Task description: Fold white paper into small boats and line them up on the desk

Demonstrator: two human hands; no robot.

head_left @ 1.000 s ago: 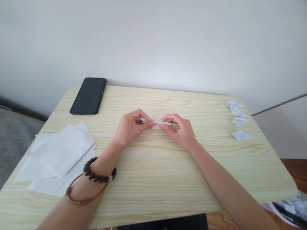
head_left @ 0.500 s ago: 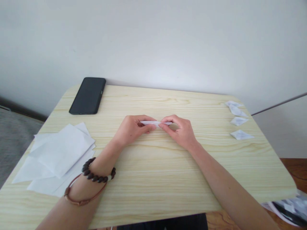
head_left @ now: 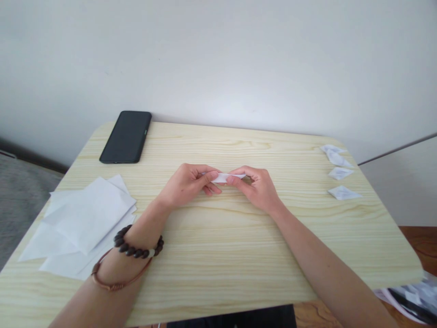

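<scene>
Between my hands, above the middle of the table, is a narrow strip of folded white paper (head_left: pixel 221 177). My left hand (head_left: pixel 191 183) pinches its left end between thumb and fingers, and my right hand (head_left: pixel 254 184) pinches the right end the same way. Both thumbs lie on the near face; the fingers behind are partly hidden. The paper's pointed right tip shows past my right thumb. A dark bead bracelet (head_left: pixel 131 249) and a brown cord bracelet (head_left: pixel 114 287) circle my left wrist.
Loose white paper sheets (head_left: pixel 87 218) overlap at the table's left. A black phone (head_left: pixel 126 136) lies at the back left. Several folded white paper pieces (head_left: pixel 343 193) sit along the right side. The wooden table (head_left: pixel 218 255) meets a white wall (head_left: pixel 218 59) behind.
My left thumb has shifted up onto the paper's face, and its lower fingers now show beneath. The paper has turned to show more of its face. Both hands still grip it.
</scene>
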